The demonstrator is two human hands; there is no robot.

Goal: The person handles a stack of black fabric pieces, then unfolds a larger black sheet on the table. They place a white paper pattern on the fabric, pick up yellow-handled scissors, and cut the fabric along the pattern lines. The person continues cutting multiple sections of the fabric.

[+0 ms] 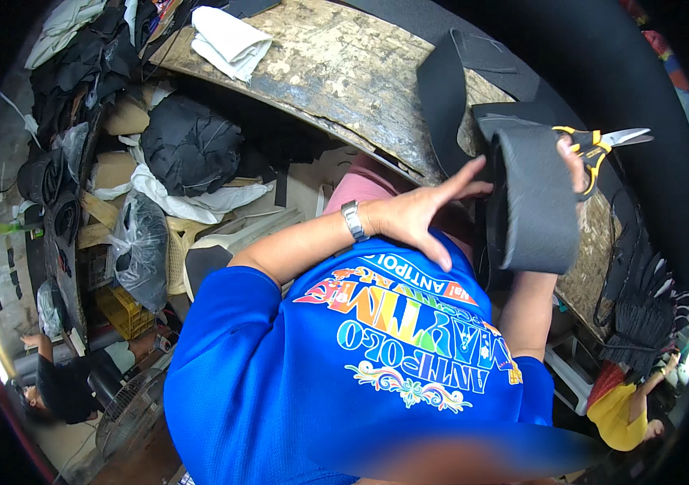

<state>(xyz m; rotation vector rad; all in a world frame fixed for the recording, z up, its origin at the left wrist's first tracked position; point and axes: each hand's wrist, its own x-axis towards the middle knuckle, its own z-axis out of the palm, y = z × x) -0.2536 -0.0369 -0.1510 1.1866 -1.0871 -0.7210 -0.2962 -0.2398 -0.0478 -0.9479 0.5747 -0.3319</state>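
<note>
A wide black strip of sheet material is wound into a coil (pixel 540 202), standing at the right over the bench edge. My right hand (pixel 572 166) grips it from behind; the coil hides most of the palm, and only fingertips show at its far side. Scissors (pixel 603 145) with yellow and black handles sit right against those fingertips, blades pointing right; whether the hand also holds them I cannot tell. To the left of the coil, my left hand (pixel 413 217) is empty, fingers spread and thumb apart, its fingertips close to the coil's side.
The worn wooden bench (pixel 336 61) runs across the top, with a folded white cloth (pixel 229 42) on it. A curved black strip (pixel 443 101) stands behind the coil. Bagged black scraps (pixel 191 145) lie below at left. A bundle of black strips (pixel 643 323) hangs at right. Other people are farther off.
</note>
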